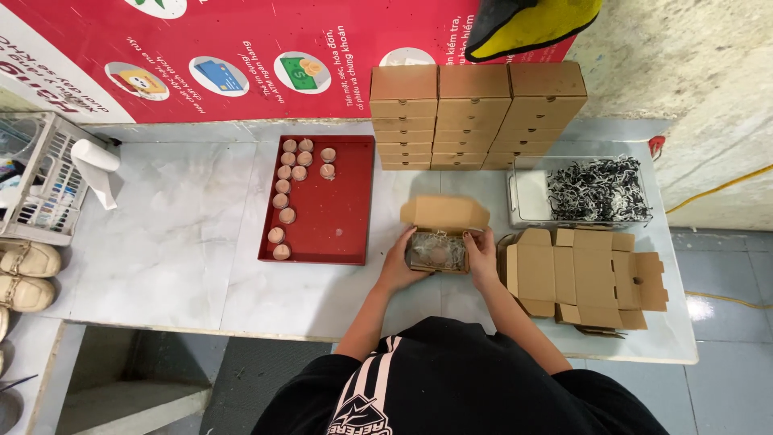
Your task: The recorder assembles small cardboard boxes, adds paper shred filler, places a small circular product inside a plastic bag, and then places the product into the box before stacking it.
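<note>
Left hand (400,262), right hand (481,254) grip open cardboard box (439,234): shredded paper, round object inside.

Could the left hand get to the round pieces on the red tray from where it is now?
Probably yes. The left hand holds the open box, right beside the red tray; only bare tabletop lies between it and the round pieces.

A pale marble-patterned worktop (177,234) carried everything. A red tray (338,217) lay left of centre, and an open cardboard box (439,238) sat just right of it. Stacks of closed cardboard boxes (475,113) stood at the back edge. A clear tub (527,197) of black-and-white shredded paper and a pile of flat unfolded cartons (588,278) lay on the right. A white paper roll (97,169) lay at the far left.
</note>
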